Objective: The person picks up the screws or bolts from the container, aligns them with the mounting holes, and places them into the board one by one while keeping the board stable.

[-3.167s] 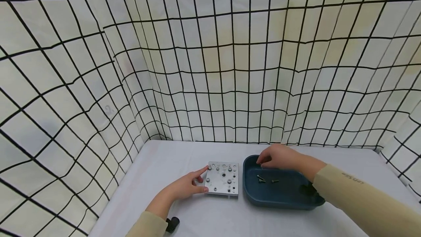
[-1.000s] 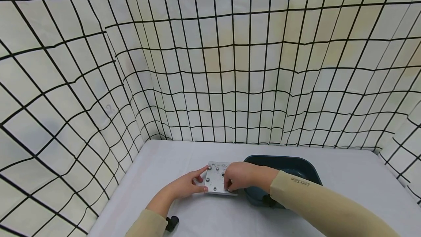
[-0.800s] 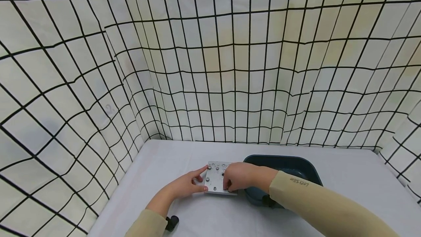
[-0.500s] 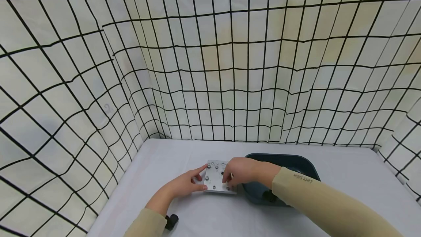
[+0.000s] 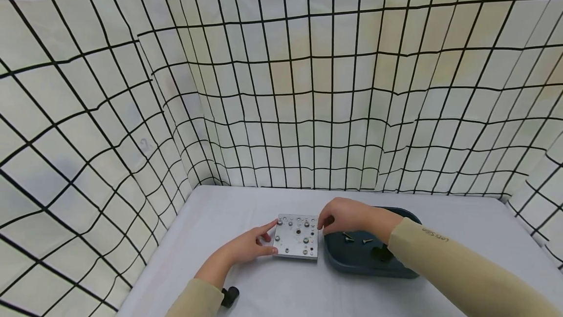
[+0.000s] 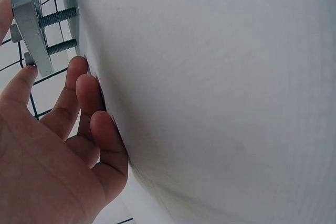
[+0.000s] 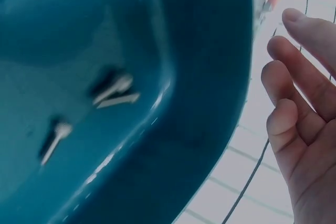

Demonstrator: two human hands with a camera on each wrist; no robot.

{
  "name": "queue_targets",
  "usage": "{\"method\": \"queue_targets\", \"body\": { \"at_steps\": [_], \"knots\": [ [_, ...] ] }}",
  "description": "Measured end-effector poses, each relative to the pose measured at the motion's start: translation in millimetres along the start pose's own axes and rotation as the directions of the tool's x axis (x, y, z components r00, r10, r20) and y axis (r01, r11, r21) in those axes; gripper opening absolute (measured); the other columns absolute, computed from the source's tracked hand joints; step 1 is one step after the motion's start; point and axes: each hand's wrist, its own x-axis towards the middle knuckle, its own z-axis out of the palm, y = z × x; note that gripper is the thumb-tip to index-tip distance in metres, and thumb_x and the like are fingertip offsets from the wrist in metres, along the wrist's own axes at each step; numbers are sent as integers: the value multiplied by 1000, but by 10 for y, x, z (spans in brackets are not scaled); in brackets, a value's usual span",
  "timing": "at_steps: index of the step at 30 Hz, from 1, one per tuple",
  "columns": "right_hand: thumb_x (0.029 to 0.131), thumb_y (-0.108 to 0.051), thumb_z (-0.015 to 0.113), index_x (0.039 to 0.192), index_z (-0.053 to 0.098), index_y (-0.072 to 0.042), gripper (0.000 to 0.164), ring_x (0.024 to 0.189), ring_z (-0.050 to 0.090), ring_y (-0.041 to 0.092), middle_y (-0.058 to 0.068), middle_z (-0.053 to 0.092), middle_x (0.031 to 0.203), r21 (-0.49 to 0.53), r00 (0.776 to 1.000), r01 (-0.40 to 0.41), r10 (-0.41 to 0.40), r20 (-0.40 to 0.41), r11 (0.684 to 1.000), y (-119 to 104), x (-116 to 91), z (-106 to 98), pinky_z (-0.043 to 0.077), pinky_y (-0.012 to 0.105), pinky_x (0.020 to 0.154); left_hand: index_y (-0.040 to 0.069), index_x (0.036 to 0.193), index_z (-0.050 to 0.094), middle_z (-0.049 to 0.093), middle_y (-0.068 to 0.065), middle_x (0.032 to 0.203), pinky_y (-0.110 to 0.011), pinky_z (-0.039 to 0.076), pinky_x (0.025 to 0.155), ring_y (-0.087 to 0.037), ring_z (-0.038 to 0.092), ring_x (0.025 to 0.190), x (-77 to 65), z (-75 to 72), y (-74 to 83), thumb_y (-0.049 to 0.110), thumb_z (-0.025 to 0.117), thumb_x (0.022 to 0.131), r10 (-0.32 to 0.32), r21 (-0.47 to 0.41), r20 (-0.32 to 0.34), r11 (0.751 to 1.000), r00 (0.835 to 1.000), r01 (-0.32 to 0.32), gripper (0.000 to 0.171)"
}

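A square silver metal plate (image 5: 292, 244) lies on the table with several bolt heads and dark holes on its face. Underneath it, threaded bolt shanks (image 6: 59, 17) stick out in the left wrist view. My left hand (image 5: 246, 248) steadies the plate's left side, index fingertip at the back corner bolt and thumb at the front corner. My right hand (image 5: 345, 215) hovers at the left rim of the dark blue tray (image 5: 374, 272), beside the plate. In the right wrist view its fingers are loosely bent and hold nothing. Loose bolts (image 7: 56, 139) lie on the tray floor.
A white sheet covers the table (image 5: 264, 287). A black strapped device (image 5: 230, 296) sits at the left wrist. White walls with a black grid (image 5: 281, 126) enclose the back and sides.
From the tray, my right hand went to the plate's front right, then lifted back right to the tray rim. A bolt head now shows near that front right corner. My left hand stays put.
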Motion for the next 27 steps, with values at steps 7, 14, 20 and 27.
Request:
{"method": "queue_targets", "body": {
  "at_steps": [7, 14, 20, 27],
  "knots": [
    [89, -16, 75, 98, 77, -19, 10, 83, 61, 0, -16, 67, 92, 10, 1000, -18, 18, 4, 1000, 357, -283, -16, 52, 27, 76, 30, 154, 37, 56, -2, 116, -38, 46, 76, -17, 52, 90, -6, 9, -5, 43, 80, 81, -3, 0, -3, 1000, 1000, 3, 86],
    [89, -16, 74, 99, 76, -15, 11, 82, 60, 1, -14, 67, 93, 12, 1000, -28, 27, 8, 1000, 611, -540, -19, 51, 29, 74, 31, 154, 37, 55, -2, 116, -37, 45, 75, -17, 51, 89, -5, 7, -5, 44, 80, 81, -2, 0, -8, 1000, 1000, 2, 86],
    [87, -15, 76, 96, 76, -18, 9, 81, 61, 3, -14, 67, 91, 7, 995, -96, 95, 31, 995, 673, -598, 20, 52, 30, 74, 31, 154, 37, 55, -2, 116, -36, 45, 74, -17, 52, 89, 6, 5, -15, 44, 80, 81, -7, -1, -6, 1000, 1000, 7, 86],
    [83, -13, 79, 92, 73, -21, 13, 79, 58, 5, -15, 64, 87, -45, 975, -199, 202, 91, 979, 695, -560, 130, 51, 32, 76, 32, 154, 36, 56, -2, 118, -36, 45, 75, -18, 52, 90, 13, 7, -10, 46, 80, 81, -13, -6, 3, 1000, 1000, 13, 86]
  ]
}}
